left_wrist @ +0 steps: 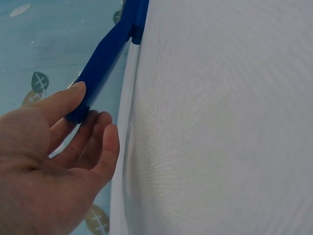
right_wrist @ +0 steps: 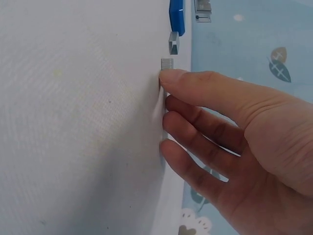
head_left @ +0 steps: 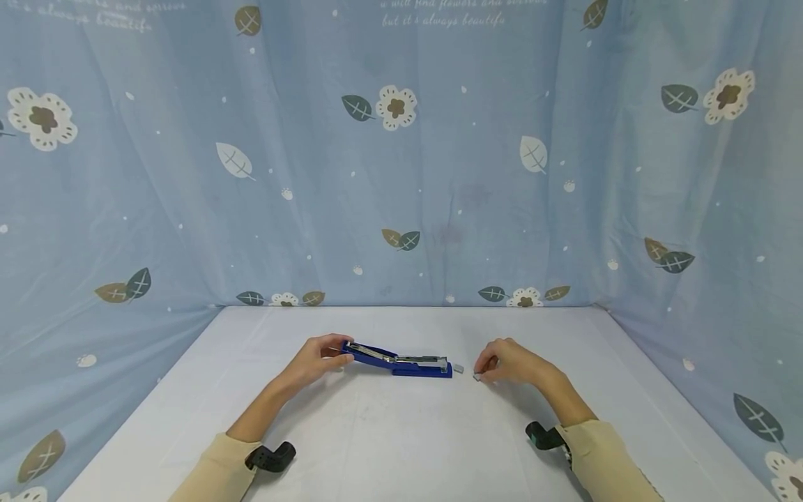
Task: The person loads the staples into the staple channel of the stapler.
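Note:
A blue stapler (head_left: 422, 371) lies spread open on the table, its metal magazine showing and its top arm tilted up to the left. My left hand (head_left: 323, 359) grips the end of that raised arm between thumb and fingers; the left wrist view shows the blue arm (left_wrist: 105, 61) from the side. To the right of the stapler's base is a small grey staple strip (head_left: 459, 368). My right hand (head_left: 511, 362) pinches another short staple strip (right_wrist: 167, 63) by its end, low over the table, apart from the stapler. Whether that strip touches the table, I cannot tell.
A white-covered table (head_left: 401, 432) spreads under both hands. Behind and at the sides hangs a blue curtain (head_left: 401, 181) with printed leaves and flowers, meeting the table's back edge. Black camera mounts (head_left: 271, 458) sit at the beige sleeve cuffs.

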Demonstrator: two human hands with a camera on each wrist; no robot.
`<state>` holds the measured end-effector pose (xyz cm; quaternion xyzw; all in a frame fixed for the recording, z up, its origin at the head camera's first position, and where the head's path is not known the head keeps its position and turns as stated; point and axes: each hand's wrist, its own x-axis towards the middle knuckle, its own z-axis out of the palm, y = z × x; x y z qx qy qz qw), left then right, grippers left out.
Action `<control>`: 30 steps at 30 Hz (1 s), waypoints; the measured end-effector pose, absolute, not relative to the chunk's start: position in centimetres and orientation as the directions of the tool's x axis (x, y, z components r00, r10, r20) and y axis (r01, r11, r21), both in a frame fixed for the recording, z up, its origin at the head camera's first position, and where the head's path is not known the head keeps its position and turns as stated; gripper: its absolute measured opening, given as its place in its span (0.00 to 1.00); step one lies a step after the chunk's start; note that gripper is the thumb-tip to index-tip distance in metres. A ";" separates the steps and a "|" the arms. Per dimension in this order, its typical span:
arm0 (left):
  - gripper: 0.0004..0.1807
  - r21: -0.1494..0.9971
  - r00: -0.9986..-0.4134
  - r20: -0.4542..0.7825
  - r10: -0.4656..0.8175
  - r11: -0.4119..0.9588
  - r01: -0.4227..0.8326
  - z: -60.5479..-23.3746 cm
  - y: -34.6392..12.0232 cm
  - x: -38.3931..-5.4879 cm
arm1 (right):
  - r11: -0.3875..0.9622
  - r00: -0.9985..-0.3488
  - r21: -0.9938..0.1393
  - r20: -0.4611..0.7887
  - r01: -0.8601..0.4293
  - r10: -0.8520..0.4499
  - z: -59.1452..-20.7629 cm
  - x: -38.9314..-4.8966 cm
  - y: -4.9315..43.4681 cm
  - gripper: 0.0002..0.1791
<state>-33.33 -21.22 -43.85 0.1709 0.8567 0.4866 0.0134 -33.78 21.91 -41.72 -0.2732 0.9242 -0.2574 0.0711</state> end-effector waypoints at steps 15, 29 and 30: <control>0.25 0.847 -0.932 0.154 0.327 0.443 0.295 -43.7 -21.1 -33.6 | 0.688 -0.818 -0.534 0.013 -0.492 -0.575 -41.7 -33.8 22.2 0.03; 0.26 0.839 -0.930 0.160 0.332 0.451 0.305 -43.8 -21.3 -33.4 | 0.713 -0.842 -0.531 0.001 -0.458 -0.540 -41.9 -33.8 22.2 0.03; 0.25 0.839 -0.931 0.159 0.328 0.452 0.303 -43.9 -21.3 -33.4 | 0.717 -0.845 -0.529 -0.002 -0.453 -0.535 -41.8 -33.8 22.1 0.03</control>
